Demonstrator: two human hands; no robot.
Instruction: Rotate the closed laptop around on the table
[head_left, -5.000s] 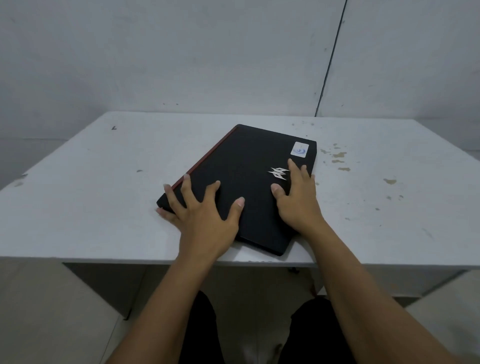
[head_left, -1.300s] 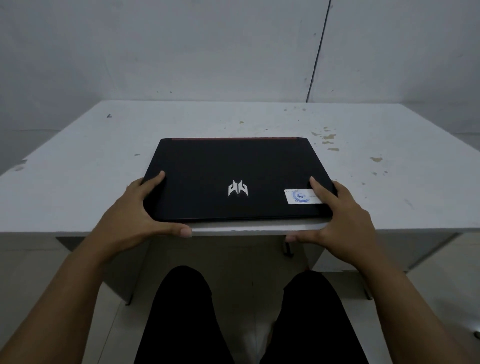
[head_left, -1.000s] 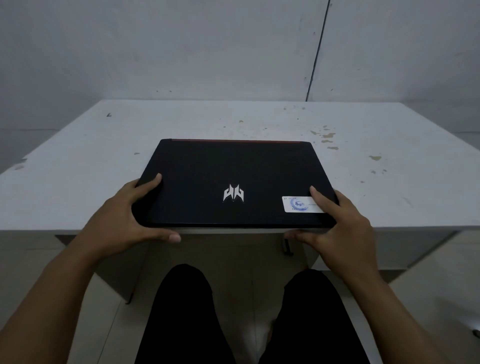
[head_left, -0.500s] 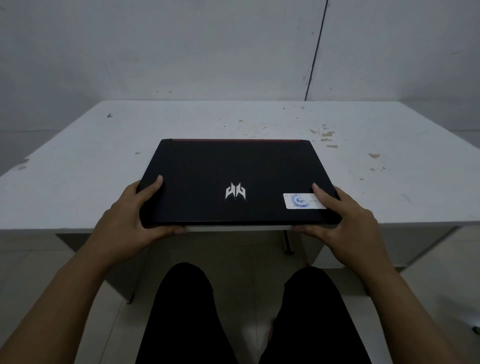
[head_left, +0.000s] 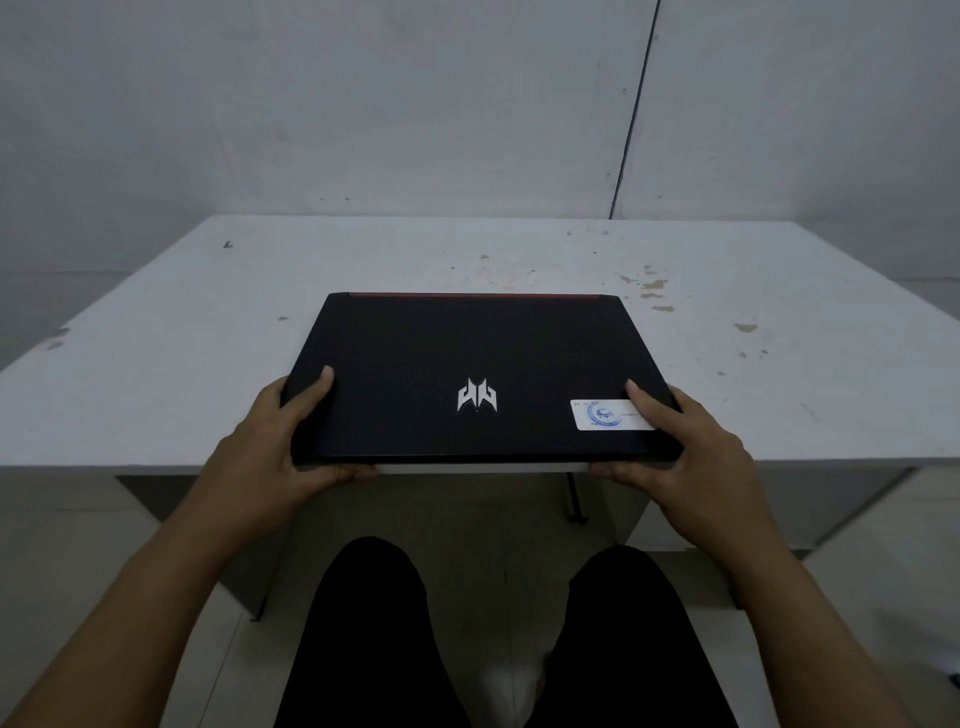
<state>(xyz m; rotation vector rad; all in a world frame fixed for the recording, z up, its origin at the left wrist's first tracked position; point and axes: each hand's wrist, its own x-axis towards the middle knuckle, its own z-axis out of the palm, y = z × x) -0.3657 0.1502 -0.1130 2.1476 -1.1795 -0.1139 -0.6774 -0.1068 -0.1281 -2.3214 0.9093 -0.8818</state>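
A closed black laptop (head_left: 467, 353) lies square to me at the near edge of the white table (head_left: 156, 395), with a red strip along its far edge, a silver logo in the lid's middle and a white sticker at its near right. My left hand (head_left: 275, 452) grips the near left corner, fingers on the lid and thumb under the front edge. My right hand (head_left: 675, 452) grips the near right corner the same way, one finger lying over the sticker. The laptop's front edge sits flush with or slightly past the table edge.
The table top carries scattered brown stains (head_left: 654, 296) at the far right. A grey wall (head_left: 415, 104) stands right behind the table. My legs in dark trousers (head_left: 374, 649) are below the table edge.
Five seconds ago the laptop lay diagonal with both palms flat on its lid; it is now square to me. Over the last second my grip on the near corners has stayed much the same.
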